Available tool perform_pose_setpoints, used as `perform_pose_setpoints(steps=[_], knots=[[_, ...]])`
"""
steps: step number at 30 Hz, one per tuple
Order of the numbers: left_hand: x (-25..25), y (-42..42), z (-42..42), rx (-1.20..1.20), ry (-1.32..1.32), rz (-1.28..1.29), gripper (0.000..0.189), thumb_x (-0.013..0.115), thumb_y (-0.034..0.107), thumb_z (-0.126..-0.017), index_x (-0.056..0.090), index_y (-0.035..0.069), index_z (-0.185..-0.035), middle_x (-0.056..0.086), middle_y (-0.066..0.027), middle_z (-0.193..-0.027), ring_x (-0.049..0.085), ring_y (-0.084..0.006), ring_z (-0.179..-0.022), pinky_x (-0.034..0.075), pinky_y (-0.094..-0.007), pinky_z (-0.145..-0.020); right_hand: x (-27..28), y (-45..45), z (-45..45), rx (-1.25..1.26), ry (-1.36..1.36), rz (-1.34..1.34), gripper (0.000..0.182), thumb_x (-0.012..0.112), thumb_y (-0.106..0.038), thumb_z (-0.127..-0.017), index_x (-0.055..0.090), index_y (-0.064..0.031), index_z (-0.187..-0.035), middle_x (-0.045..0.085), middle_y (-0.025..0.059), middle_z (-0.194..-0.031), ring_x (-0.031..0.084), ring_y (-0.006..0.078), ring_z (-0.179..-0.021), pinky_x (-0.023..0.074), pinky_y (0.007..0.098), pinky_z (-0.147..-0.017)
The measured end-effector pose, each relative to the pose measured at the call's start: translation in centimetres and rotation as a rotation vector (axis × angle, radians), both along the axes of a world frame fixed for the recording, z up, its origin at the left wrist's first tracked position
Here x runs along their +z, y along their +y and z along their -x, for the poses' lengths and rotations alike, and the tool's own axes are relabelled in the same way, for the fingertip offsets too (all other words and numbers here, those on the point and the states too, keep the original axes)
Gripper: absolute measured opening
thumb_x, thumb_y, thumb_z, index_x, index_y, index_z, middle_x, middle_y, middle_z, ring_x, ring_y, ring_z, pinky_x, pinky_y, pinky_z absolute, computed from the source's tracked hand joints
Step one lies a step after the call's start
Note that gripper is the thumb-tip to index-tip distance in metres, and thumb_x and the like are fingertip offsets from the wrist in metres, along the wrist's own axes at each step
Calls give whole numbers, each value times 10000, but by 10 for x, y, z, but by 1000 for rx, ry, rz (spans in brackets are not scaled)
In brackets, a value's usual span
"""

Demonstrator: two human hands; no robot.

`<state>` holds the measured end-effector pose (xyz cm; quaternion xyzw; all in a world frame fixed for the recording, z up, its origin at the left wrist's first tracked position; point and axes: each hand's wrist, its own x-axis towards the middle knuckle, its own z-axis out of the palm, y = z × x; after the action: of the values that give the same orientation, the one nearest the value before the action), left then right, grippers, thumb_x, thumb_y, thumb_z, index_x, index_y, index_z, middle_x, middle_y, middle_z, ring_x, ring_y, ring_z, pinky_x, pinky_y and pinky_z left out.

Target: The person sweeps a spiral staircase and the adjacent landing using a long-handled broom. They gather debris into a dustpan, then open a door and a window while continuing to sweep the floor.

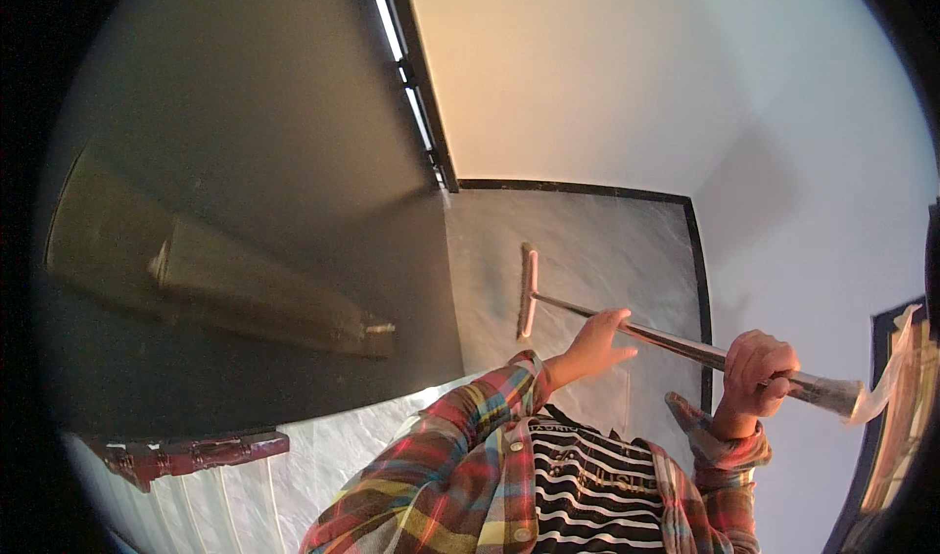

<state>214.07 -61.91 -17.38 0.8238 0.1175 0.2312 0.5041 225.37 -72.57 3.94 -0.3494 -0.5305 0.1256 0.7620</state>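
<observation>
A broom with a pink head (532, 293) and dark bristles rests on the grey marbled floor (485, 260). Its metal handle (679, 344) slants up towards the right. My right hand (760, 374) is closed around the thick upper part of the handle. Lower down, my left hand (596, 344) loosely holds the handle between its fingers and its spread thumb. Part of the handle is hidden behind that hand. A strip of clear plastic film (890, 374) hangs from the handle's top end.
A large dark panel (294, 260) fills the left side. Black skirting (573, 186) edges the floor below pale walls (587, 76). Reddish-brown glossy furniture (205, 457) stands at the lower left. A dark-framed opening (899, 422) is at the right.
</observation>
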Motion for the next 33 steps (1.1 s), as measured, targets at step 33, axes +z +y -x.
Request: perform_pose_setpoints(steps=[33], knots=[[-239, 329, -502, 99, 629, -44, 160, 525, 205, -670, 588, 66, -720, 570, -139, -740, 545, -319, -758, 413, -430, -679, -168, 320, -451, -290, 307, 522, 108, 522, -52, -761, 444, -51, -687, 472, 59, -604, 398, 137, -514, 373, 283, -516]])
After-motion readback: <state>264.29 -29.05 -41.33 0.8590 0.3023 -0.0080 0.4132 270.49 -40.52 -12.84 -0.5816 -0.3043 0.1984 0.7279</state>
